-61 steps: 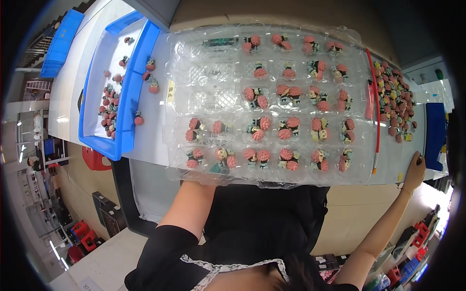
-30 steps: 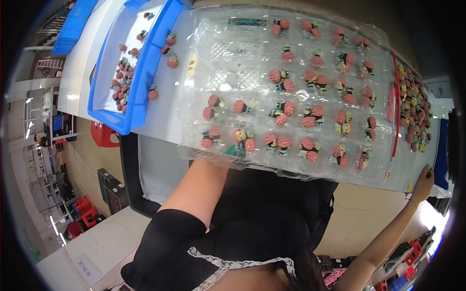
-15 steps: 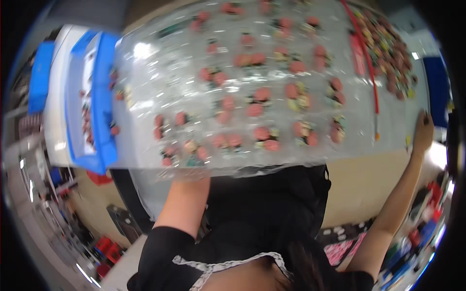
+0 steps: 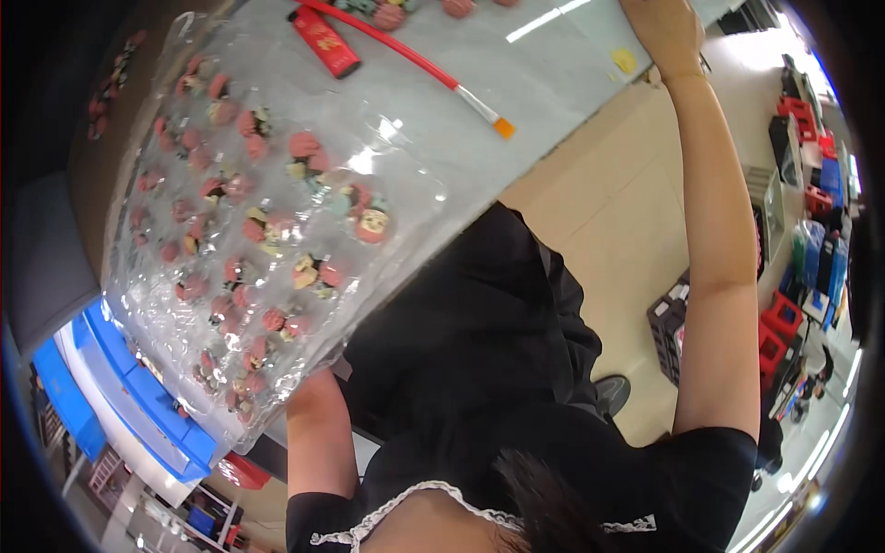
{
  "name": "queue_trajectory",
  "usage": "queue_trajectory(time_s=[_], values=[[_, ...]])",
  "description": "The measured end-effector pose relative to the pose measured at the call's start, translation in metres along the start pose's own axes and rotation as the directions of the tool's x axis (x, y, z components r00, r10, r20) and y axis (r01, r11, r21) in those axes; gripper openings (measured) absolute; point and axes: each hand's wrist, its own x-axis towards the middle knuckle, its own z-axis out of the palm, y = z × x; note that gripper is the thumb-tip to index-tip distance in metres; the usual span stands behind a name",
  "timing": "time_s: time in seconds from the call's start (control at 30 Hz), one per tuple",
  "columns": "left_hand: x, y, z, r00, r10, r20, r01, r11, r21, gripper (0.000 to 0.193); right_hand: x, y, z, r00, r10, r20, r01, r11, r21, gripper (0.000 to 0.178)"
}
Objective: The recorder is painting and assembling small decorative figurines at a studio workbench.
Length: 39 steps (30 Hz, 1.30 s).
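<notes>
- On my feed the clear tray (image 4: 161,318) is at the pale worktable (image 4: 553,74), full of small pink-topped figurines (image 4: 372,223); can't tell if it's resting or lifted.
- Left hand (image 4: 316,387) is at the tray's near edge, mostly hidden by plastic, so I can't call its grip.
- Right hand (image 4: 666,39) is well right of the tray at the table edge, fingers out of frame. Can't tell there either.
- Red brush (image 4: 415,59): upper right of the tray. Blue bin (image 4: 138,382): lower left.
- My guess: light, bendy, slick plastic. I'd hold opposite rims and keep it level, or figurines could slide.
</notes>
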Motion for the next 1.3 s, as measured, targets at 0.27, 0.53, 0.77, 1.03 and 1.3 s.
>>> queue_trajectory(time_s=[0.27,0.53,0.77,1.03,1.3], values=[[0.007,-0.004,-0.01,0.993,0.064,0.099,-0.063,0.998,-0.014,0.034,-0.005,0.007,-0.002,0.998,0.052,0.023,-0.051,0.997,-0.051,0.022],[0.004,-0.015,-0.017,0.989,0.08,0.124,-0.075,0.996,-0.046,0.034,-0.001,0.012,-0.001,1.0,0.0,-0.013,-0.001,0.999,-0.036,0.023],[-0.068,0.002,0.016,0.984,-0.069,-0.163,0.072,0.997,0.016,0.034,0.018,0.071,0.043,0.982,-0.059,0.178,0.063,0.998,-0.018,0.045],[-0.076,0.021,0.036,0.766,-0.289,-0.574,0.325,0.945,-0.042,0.035,0.012,0.07,0.054,0.964,0.002,0.265,0.026,0.994,-0.104,0.046],[-0.168,0.15,-0.024,0.833,0.233,-0.503,-0.384,0.897,-0.22,0.016,0.016,0.073,0.037,0.951,0.012,0.31,0.02,0.995,-0.101,0.048]])
